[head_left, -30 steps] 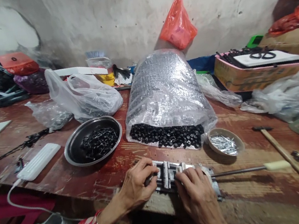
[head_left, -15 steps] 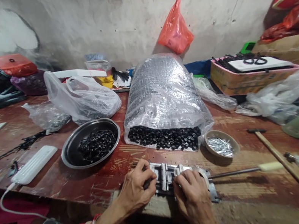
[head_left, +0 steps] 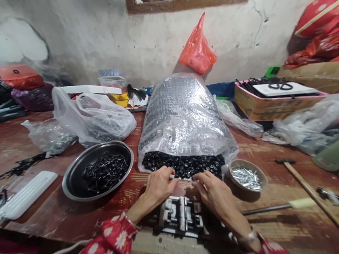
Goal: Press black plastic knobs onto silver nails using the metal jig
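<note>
My left hand is at the near edge of the black round plastic caps. Its fingers are curled and pinched together, with the tips hidden among the caps. To its right, my right hand bends over the same edge, fingers drawn in; whatever they grip is out of sight. The caps spill from the mouth of a silvery bubble-wrap bag. Just below both hands, a metal jig with slotted blocks sits at the table's front edge, untouched.
A metal bowl of black-headed pins stands left, a small bowl of silver nails right. Beyond lie a rod with a pale handle and a hammer. A white power strip and plastic bag are on the left.
Both hands have left the metal jig and moved forward to the caps at the bag's mouth. The view has tilted up, showing more of the window.
</note>
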A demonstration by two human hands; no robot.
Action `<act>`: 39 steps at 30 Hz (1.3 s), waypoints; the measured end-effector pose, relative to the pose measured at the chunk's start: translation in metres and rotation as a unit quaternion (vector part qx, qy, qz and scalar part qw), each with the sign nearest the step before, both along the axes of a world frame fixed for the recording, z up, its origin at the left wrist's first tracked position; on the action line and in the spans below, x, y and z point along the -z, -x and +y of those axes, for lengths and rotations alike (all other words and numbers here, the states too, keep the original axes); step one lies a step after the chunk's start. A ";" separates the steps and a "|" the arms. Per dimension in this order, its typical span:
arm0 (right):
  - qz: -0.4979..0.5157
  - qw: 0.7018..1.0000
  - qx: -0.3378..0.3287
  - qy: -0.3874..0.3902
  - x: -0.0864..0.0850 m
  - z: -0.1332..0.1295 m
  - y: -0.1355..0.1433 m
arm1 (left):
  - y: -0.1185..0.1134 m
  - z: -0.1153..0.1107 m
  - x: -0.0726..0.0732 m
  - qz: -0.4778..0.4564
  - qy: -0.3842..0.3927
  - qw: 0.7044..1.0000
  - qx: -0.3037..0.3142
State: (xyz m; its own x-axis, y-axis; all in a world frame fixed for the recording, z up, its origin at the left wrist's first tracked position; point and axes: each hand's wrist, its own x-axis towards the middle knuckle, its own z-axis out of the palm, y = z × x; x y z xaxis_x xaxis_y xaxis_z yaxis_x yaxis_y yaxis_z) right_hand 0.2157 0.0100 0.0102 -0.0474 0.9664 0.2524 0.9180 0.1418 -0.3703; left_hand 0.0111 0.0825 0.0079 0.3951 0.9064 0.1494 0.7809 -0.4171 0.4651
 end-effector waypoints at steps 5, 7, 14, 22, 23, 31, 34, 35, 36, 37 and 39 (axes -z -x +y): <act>-0.080 0.996 0.008 0.032 0.008 0.045 0.008 | -0.015 0.022 0.013 0.024 0.008 1.000 -0.014; -0.089 0.995 0.002 0.040 0.009 0.051 0.011 | -0.015 0.025 0.015 0.027 0.010 1.000 -0.011; -0.097 0.993 -0.013 0.060 0.012 0.047 0.010 | -0.007 0.023 0.016 -0.024 0.016 0.999 0.021; -0.010 0.999 -0.024 0.045 0.010 0.034 -0.002 | 0.019 -0.003 0.008 -0.135 0.010 0.989 0.055; 0.003 0.999 -0.026 0.044 0.009 0.029 -0.004 | 0.023 -0.009 0.007 -0.153 0.004 0.986 0.067; 0.130 0.985 -0.116 0.002 0.004 -0.030 -0.003 | 0.044 -0.051 0.002 -0.166 -0.032 0.966 0.194; 0.099 0.987 -0.125 -0.010 0.010 -0.042 0.005 | 0.045 -0.057 0.004 -0.150 -0.037 0.969 0.195; 0.087 0.989 -0.122 -0.010 0.012 -0.044 0.008 | 0.045 -0.058 0.005 -0.149 -0.040 0.969 0.191; 0.076 0.990 -0.117 -0.008 0.013 -0.045 0.010 | 0.045 -0.059 0.006 -0.149 -0.042 0.971 0.184; 0.066 0.992 -0.111 -0.007 0.014 -0.045 0.011 | 0.045 -0.060 0.007 -0.150 -0.041 0.972 0.176; 0.052 0.994 -0.100 -0.009 0.014 -0.046 0.013 | 0.045 -0.061 0.008 -0.154 -0.035 0.974 0.160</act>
